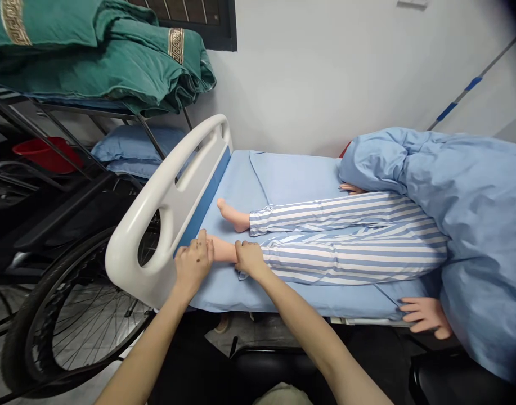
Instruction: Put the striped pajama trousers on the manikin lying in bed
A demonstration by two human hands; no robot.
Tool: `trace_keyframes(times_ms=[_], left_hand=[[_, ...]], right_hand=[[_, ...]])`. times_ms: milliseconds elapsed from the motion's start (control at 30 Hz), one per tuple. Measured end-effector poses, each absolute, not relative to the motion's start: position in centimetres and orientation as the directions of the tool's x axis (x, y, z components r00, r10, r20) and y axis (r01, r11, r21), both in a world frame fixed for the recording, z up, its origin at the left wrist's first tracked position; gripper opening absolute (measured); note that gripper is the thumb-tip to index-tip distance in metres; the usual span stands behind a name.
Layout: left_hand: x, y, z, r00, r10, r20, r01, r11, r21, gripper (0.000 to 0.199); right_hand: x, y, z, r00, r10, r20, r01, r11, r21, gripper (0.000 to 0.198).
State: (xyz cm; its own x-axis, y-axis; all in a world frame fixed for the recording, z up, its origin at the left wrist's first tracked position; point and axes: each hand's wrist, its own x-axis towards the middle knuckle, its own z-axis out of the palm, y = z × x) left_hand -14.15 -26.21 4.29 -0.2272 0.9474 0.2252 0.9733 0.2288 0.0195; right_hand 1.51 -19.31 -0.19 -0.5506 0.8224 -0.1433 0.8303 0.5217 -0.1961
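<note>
A manikin in blue-and-white striped trousers (pixel 333 256) lies on a bed with a light blue sheet (pixel 291 169). My left hand (pixel 194 260) is wrapped around the toe end of the manikin's near foot (pixel 221 250), hiding most of it. Around the ankle of the same leg, at the trouser cuff, my right hand (pixel 248 257) is closed. The far foot (pixel 233 215) rests bare on the sheet with its toes up. A light blue quilt (pixel 409 163) covers the manikin's upper body; one manikin hand (pixel 426 316) sticks out at the near edge.
The white bed end board (pixel 156 191) rises just left of my left hand. Beyond it stand a wheelchair wheel (pixel 80 315), a rack with green folded covers (pixel 114 62), blue pillows (pixel 135 143) and a red basin (pixel 49 154). A black chair (pixel 274 360) is below me.
</note>
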Motion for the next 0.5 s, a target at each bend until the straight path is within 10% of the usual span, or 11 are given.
trace_keyframes(times_ms=[300, 500], left_hand=[[-16.7, -19.6, 8.3, -0.125, 0.984, -0.128, 0.992, 0.124, -0.017, 0.042], [-14.9, -23.0, 4.2, -0.352, 0.913, 0.206, 0.936, 0.341, 0.087, 0.055]], right_hand=[[1.1, -18.9, -0.4, -0.532, 0.834, -0.149, 0.844, 0.508, -0.173, 0.054], [1.0, -18.7, -0.3, -0.52, 0.841, -0.152, 0.851, 0.495, -0.174, 0.056]])
